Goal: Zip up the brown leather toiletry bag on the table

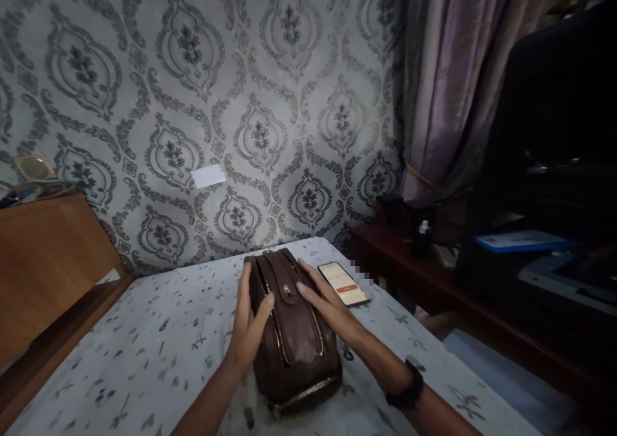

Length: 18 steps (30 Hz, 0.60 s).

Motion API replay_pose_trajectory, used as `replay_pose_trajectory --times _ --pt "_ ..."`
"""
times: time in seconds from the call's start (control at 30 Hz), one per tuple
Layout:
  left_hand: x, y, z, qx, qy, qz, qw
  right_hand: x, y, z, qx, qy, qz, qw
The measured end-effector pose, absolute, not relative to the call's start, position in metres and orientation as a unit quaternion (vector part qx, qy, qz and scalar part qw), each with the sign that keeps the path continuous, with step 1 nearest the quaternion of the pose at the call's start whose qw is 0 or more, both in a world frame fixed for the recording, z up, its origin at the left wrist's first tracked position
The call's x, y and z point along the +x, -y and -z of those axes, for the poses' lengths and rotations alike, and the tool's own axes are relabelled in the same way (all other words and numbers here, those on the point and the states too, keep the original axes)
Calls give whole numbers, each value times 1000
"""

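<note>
Stage of handling: the brown bag [301, 378] is placed on the patterned sheet [159, 339], with the left hand [249, 333] and the right hand [332, 310] against it; its strap looks fastened, but what is left I cannot judge
Left hand: along the left side, thumb spread from the fingers
Right hand: over the right upper edge, also spread, thumb near the gold stud [286, 289]
Bag's look: dark, smooth, leather-like, with gold zips [308, 393]; whether fully closed is unclear
Phone [341, 281]: beside the right hand, screen lit
</note>
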State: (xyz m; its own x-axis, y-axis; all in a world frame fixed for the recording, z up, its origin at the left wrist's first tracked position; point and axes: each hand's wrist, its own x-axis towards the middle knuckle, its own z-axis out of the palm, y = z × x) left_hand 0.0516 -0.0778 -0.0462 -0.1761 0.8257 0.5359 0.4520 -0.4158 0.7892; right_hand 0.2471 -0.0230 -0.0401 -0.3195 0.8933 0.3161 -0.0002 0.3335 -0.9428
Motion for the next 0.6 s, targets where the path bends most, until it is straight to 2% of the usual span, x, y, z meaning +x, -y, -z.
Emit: replay_pose_trajectory --times 0.17,0.3,0.47,0.53,0.6 --pt "42 36 39 557 -566 -565 224 228 -17 21 -358 678 -481 426" --pt "40 26 48 570 -569 -552 216 222 -26 26 -357 697 -473 404" --pt "33 15 43 531 -559 -597 221 224 -31 27 -350 710 -460 403" --pt "26 1 36 489 -574 -611 242 222 -36 22 -353 716 -453 397" --pt "18 -16 30 469 -588 -578 317 217 -42 18 -353 718 -451 396"
